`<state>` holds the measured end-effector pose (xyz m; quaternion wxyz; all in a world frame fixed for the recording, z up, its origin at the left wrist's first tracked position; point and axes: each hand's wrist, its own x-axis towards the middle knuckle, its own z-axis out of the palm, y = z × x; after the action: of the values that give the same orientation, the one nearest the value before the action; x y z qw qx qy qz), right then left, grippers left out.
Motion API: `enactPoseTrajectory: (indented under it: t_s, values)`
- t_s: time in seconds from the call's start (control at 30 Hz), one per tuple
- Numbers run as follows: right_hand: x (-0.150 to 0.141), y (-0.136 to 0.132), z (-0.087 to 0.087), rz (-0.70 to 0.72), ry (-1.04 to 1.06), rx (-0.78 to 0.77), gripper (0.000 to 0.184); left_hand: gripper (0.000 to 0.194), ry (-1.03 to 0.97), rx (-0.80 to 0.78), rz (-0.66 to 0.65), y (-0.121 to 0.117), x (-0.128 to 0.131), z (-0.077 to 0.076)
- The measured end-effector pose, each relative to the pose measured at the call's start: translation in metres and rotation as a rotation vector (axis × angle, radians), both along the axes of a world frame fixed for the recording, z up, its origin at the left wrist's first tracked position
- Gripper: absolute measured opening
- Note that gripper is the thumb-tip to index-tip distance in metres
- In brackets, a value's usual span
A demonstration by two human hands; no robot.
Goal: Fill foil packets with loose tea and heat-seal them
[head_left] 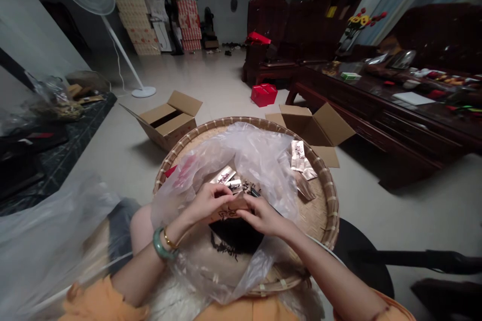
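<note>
Both hands pinch a small copper-coloured foil tea packet [230,208] with dark lettering, over a heap of dark loose tea leaves [237,234]. My left hand [211,201], with a green bangle and a gold bracelet on its wrist, grips the packet's left end. At the other end, my right hand [259,214] has its thumb and fingers closed on it. The tea lies on a clear plastic bag [244,148] spread in a round woven bamboo tray [330,195]. Just beyond my hands lies another foil packet [223,175]. More packets [297,155] rest at the tray's right side.
Open cardboard boxes stand beyond the tray, one at left [169,123] and one at right [314,125]. Farther off are a red box [264,95] and a standing fan [141,91]. A dark wooden table [376,110] holds many items on the right.
</note>
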<state>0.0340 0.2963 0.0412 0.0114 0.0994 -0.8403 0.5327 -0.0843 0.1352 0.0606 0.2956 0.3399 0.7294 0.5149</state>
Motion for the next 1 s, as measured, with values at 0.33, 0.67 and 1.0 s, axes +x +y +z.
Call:
enactPoseTrajectory:
  t_s: [0.33, 0.67, 1.0]
  values:
    - [0.000, 0.005, -0.004, 0.204, -0.306, -0.274, 0.052, 0.026, 0.589, -0.146, -0.203, 0.001, -0.006, 0.012]
    - [0.000, 0.014, -0.025, 0.008, -0.424, -0.684, 0.055, 0.051, 1.371, 0.014, -0.173, -0.010, 0.012, -0.021]
    - [-0.008, 0.007, -0.028, 0.063, -0.487, -0.591, 0.074, 0.050, 0.933, -0.135, -0.187, -0.011, 0.026, -0.030]
